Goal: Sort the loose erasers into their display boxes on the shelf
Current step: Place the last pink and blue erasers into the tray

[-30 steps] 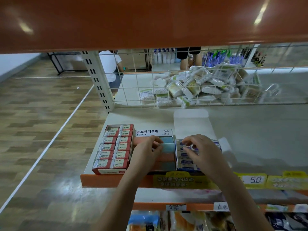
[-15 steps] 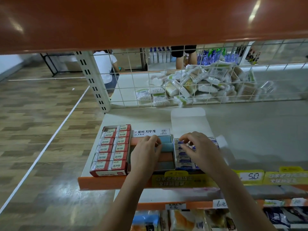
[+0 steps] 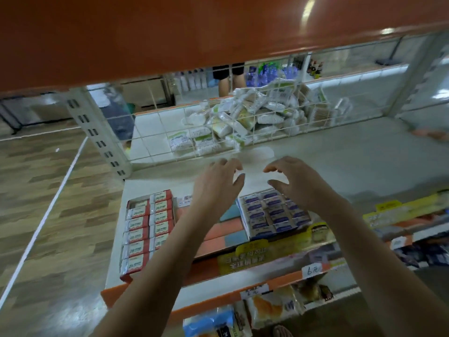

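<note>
Three display boxes stand side by side at the shelf's front. The red box (image 3: 148, 229) on the left holds red-and-white 2B erasers in two rows. The middle box (image 3: 226, 231) holds blue and salmon erasers and is partly hidden by my left forearm. The white box (image 3: 274, 215) on the right holds blue-and-white erasers, its lid flap (image 3: 255, 164) laid back. My left hand (image 3: 216, 186) and my right hand (image 3: 298, 178) hover above the boxes' far ends, fingers spread and loosely bent, holding nothing.
An orange shelf board (image 3: 194, 27) hangs low overhead. A white wire grid (image 3: 184, 132) backs the shelf (image 3: 340, 166), with piled white packets (image 3: 243, 117) behind it. Yellow price tags (image 3: 401, 210) line the front edge. Snack packs (image 3: 269, 307) sit on the lower shelf. A person's legs (image 3: 228, 81) stand beyond.
Both hands have lifted off the erasers in the middle and right boxes and moved farther back, fingers spread. The camera has tilted and come closer.
</note>
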### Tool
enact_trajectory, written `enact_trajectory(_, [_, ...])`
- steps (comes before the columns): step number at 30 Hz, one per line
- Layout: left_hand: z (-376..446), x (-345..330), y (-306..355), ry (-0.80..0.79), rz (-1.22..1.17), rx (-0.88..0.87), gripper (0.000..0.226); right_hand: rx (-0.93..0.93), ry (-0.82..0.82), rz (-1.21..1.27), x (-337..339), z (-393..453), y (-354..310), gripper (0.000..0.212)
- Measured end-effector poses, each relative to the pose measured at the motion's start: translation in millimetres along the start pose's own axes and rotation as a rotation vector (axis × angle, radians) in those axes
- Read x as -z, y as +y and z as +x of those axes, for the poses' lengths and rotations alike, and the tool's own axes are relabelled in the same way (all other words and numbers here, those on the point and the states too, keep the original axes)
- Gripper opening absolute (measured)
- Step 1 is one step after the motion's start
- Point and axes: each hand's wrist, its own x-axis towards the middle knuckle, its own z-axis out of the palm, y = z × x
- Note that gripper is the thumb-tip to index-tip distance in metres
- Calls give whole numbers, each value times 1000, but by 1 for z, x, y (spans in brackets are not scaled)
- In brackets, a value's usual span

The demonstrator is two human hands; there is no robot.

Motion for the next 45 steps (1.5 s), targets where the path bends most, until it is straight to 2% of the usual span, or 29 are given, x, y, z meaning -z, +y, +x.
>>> enact_trajectory(3, [26, -8, 28, -116, 116, -163, 37, -95, -44, -32, 14, -7, 20, 35])
enact_trajectory(7, [53, -27, 79, -207, 199, -304, 43, -204, 23, -47, 36, -32, 55, 35])
enact_trajectory(15, [74, -90, 216, -311, 141, -462, 46, -448, 148, -123, 101, -102, 159, 35])
enact_trajectory(20, [93, -136, 301, -364, 114, -460, 47, -534, 206, -68, 135, -148, 230, 34])
enact_trajectory(25, [113, -181, 368, -393, 101, -438, 48, -591, 139, -104, 164, -172, 296, 36])
enact_trajectory(33, [177, -229, 398, -445, 90, -359, 43, -591, 117, -62, 182, -162, 373, 36])
enact_trajectory(36, [206, -241, 402, -411, 83, -296, 44, -577, 68, -68, 186, -146, 401, 37])
enact_trajectory(40, [251, -257, 414, -307, 48, -196, 55, -551, 64, -80, 199, -120, 444, 37])
enact_trajectory(45, [296, -283, 416, -134, 204, -185, 42, -545, 27, -94, 215, -81, 489, 39])
